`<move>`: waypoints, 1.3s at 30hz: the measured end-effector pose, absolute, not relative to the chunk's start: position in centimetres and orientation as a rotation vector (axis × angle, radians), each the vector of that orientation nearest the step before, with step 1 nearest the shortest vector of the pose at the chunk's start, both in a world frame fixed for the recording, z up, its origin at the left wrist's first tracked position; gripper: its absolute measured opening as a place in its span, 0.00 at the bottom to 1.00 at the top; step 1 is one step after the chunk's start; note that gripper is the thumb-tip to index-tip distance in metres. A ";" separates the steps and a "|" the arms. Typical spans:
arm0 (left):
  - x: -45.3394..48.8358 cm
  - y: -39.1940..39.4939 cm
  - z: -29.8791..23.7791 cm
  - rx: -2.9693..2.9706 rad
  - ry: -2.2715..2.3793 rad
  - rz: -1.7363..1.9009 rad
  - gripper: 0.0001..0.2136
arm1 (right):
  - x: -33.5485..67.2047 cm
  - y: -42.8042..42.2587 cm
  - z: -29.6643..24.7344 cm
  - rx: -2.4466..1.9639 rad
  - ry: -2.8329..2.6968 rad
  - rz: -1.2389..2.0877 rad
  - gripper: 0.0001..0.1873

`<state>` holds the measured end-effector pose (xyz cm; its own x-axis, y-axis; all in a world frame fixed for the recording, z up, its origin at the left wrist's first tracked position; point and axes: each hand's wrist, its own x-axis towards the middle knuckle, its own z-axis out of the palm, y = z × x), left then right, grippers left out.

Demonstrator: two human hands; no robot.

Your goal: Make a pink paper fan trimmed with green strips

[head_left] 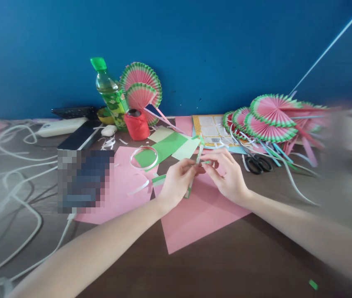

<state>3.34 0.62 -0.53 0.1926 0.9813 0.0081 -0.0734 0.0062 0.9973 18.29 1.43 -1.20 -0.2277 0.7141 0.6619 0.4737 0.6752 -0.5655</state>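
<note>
Over a pink paper sheet (201, 219), my left hand (176, 182) is closed on a narrow green-and-white paper strip (200, 154), held between thumb and fingers. The strip sticks out above and below the grip. My right hand (230, 176) is pinched close beside it, with a small green paper piece (206, 162) at its fingertips; whether this joins the strip is hard to make out. Another green strip end (159, 180) shows left of my left hand. Green paper (163, 150) and a roll of tape (156, 157) lie just beyond.
Black-handled scissors (258, 163) and a pile of pink-green paper fans (272, 111) lie to the right. A green-capped bottle (106, 85), red spool (137, 126) and more fans (141, 74) stand at the back. White cables (39, 215) and a blurred-out device (85, 182) occupy the left.
</note>
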 end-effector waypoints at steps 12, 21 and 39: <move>3.0 0.0 -0.8 1.438 1.100 1.072 0.12 | 18.6 1.9 -1.7 -0.867 -1.948 0.194 0.07; 2.8 -0.3 -0.6 1.641 1.158 1.042 0.14 | 19.0 2.3 -1.9 -0.837 -2.069 0.032 0.07; 2.9 -0.1 -0.8 1.706 1.254 0.948 0.14 | 18.6 2.1 -1.4 -0.767 -2.135 -0.228 0.06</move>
